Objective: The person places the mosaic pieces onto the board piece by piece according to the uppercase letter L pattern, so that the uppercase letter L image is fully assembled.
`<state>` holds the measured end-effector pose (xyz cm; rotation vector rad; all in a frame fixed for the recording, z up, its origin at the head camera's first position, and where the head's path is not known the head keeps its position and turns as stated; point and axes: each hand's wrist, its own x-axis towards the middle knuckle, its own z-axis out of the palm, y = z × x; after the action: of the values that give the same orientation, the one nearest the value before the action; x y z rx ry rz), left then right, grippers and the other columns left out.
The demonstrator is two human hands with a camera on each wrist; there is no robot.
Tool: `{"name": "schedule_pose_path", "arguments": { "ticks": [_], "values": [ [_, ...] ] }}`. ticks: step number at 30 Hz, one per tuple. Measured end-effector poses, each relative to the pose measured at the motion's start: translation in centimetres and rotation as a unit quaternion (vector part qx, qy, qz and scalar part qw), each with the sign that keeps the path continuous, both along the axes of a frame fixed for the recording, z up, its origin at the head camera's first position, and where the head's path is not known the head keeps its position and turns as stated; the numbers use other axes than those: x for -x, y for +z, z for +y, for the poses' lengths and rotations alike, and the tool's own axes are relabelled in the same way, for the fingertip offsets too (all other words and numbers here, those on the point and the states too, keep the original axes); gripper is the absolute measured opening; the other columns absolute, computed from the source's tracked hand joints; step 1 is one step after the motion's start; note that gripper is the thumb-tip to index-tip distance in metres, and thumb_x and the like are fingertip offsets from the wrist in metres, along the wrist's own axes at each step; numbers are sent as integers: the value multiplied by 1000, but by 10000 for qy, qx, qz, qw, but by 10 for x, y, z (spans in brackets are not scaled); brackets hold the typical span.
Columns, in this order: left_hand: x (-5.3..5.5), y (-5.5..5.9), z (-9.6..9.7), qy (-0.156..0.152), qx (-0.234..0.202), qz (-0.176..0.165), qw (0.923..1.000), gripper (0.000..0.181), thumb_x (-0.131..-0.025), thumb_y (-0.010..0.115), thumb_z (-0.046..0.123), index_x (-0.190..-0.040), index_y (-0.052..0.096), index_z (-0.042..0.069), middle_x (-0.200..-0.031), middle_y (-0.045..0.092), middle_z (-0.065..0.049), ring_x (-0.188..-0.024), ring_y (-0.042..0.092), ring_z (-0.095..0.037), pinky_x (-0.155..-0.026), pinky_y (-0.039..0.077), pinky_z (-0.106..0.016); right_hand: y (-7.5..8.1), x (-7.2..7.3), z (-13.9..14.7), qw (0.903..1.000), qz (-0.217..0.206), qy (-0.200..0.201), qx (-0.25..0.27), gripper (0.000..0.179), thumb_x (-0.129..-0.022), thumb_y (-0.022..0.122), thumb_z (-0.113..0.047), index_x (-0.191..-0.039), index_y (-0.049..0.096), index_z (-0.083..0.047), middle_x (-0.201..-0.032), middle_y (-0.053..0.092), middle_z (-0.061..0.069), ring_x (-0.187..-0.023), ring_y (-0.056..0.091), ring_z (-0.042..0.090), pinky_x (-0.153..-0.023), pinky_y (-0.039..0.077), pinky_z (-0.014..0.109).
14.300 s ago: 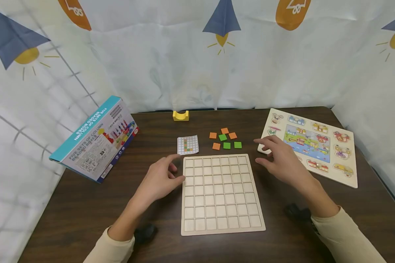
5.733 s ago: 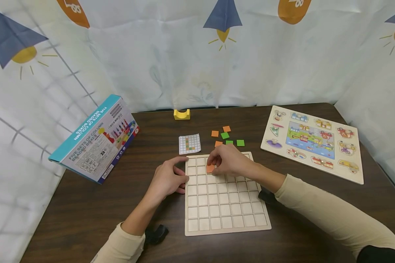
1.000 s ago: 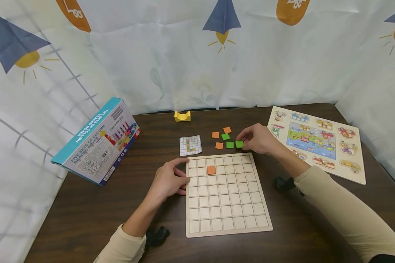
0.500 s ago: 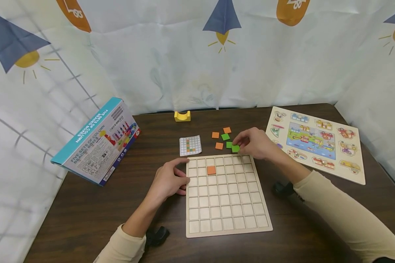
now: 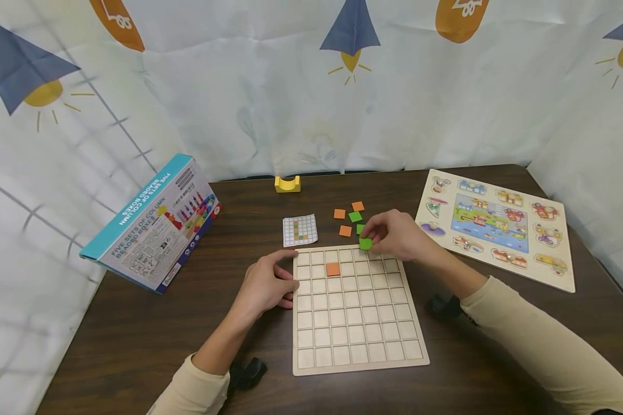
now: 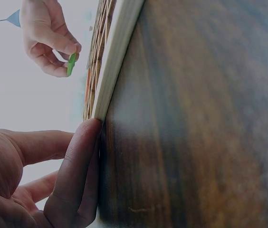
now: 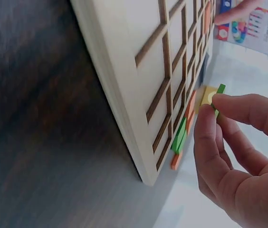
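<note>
A green square tile [image 5: 366,244] is pinched between the thumb and fingers of my right hand [image 5: 397,236]. In the head view it is over the far edge of the wooden grid board [image 5: 346,363]; the right wrist view shows it raised above the surface. My left hand [image 5: 265,282] touches the board's left edge, index finger near the far left corner and thumb lower down. One orange tile [image 5: 333,269] sits in the second row from the far side, third column from the left. Behind the board lie several loose orange tiles [image 5: 345,230] and green tiles [image 5: 355,217].
A small printed pattern card [image 5: 300,230] lies beyond the board's far left corner. Farther back stands a yellow block [image 5: 288,184] with a curved dip. A toy box [image 5: 156,225] leans at the left, and a wooden picture puzzle [image 5: 493,219] lies at the right.
Earlier, an orange tile came into the board's second row. Over the last second, my right hand has brought the green tile from behind the board leftward and nearer. My left hand stays put.
</note>
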<state>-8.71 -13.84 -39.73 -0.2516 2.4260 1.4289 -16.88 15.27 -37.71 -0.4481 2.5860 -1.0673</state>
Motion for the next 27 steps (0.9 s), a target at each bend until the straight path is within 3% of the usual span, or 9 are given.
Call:
{"name": "schedule_pose_path", "arguments": {
  "ticks": [27],
  "values": [
    [0, -1, -1, 18, -47, 4, 10000, 64, -84, 75, -5, -142, 63, 19, -94, 65, -15, -59, 70, -19, -51, 64, -37, -3, -25, -35, 9972, -266, 696, -90, 25, -76, 85, 1, -97, 77, -9, -88, 70, 3, -79, 63, 13, -73, 57, 28]
  ]
}}
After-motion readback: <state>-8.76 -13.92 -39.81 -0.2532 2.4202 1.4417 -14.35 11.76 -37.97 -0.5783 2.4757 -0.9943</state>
